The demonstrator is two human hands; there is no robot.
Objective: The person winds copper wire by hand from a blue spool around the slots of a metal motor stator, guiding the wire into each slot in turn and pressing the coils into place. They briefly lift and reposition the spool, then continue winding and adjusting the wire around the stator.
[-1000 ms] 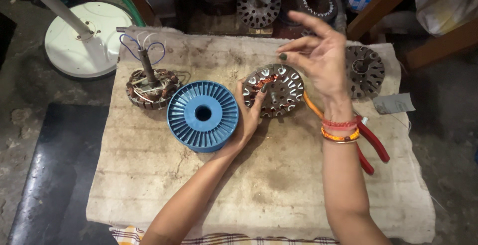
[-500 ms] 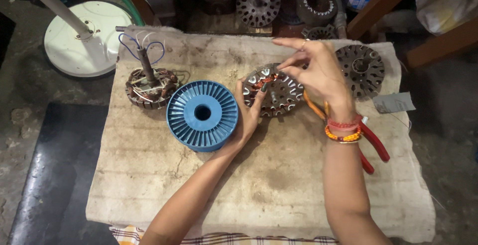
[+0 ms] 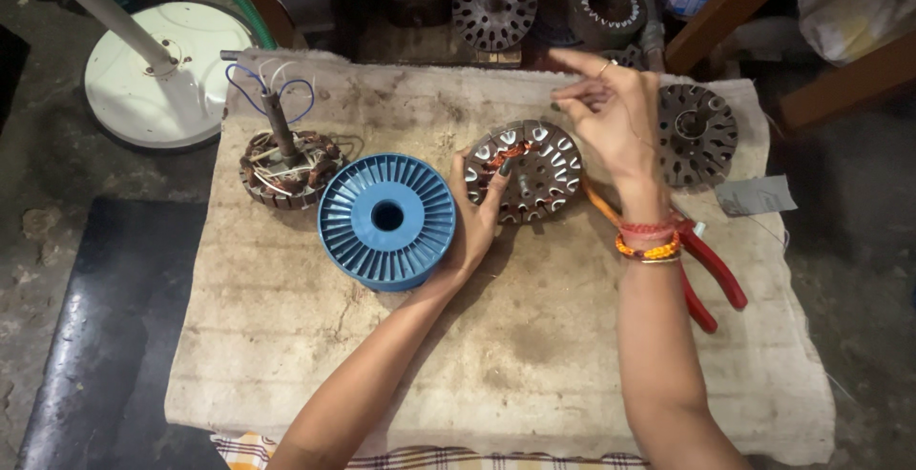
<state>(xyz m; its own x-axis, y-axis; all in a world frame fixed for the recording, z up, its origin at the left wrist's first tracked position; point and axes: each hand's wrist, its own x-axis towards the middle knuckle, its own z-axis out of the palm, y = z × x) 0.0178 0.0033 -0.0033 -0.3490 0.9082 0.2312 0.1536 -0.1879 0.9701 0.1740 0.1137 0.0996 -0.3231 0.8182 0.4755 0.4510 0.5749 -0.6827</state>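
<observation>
Our left hand (image 3: 474,220) steadies the slotted stator (image 3: 525,170), fingers loosely curled on its rim, a blue spool (image 3: 386,220) just left. Our right hand (image 3: 611,117) hovers above it, fingers spread, gripping nothing we can see; red pliers (image 3: 711,274) lie right, partly hidden by that wrist.

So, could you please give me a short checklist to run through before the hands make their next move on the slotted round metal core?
1. Slotted round metal core lies flat on the dusty cloth-covered board: ok.
2. Left hand steadies the core, fingertips on its left rim by the copper-coloured winding: ok.
3. Right hand is raised above the core's right edge, fingers pinched together; whether a wire runs between them: cannot tell.
4. Blue ribbed plastic spool sits close beside the left hand: ok.
5. Red-handled pliers lie under the right wrist, within likely reach: ok.
6. Wound core with the upright shaft stands apart at the left: ok.
</observation>
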